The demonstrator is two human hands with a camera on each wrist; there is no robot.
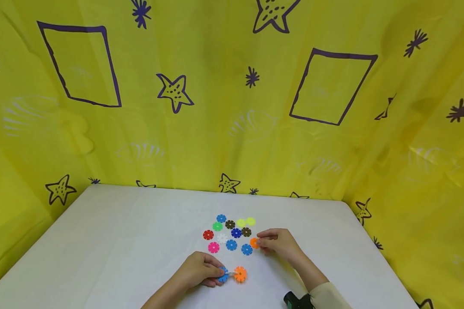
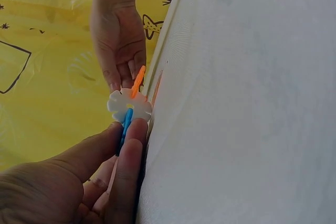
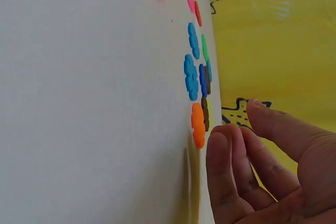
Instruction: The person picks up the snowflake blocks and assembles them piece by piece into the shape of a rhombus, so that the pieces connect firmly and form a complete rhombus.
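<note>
Notched plastic discs lie on a white table. My left hand (image 1: pixel 199 271) pinches a blue notched disc (image 2: pixel 126 125) between thumb and fingers. Slotted into that blue disc is a white disc (image 2: pixel 119 104), with an orange disc (image 1: pixel 240 274) upright on its far side. My right hand (image 1: pixel 280 245) is beside a loose orange disc (image 1: pixel 254 243) at the right end of the group. In the right wrist view its thumb and fingers (image 3: pixel 219 148) are apart with nothing between them, fingertips just short of that orange disc.
Several loose discs are grouped beyond the hands, among them a pink disc (image 1: pixel 213 247), a red disc (image 1: pixel 208 234), a green disc (image 1: pixel 217 226) and a blue disc (image 1: pixel 246 249). Yellow patterned curtain (image 1: pixel 209 137) surrounds the white table (image 1: pixel 120 244). A dark device (image 1: pixel 297 301) sits by the right sleeve.
</note>
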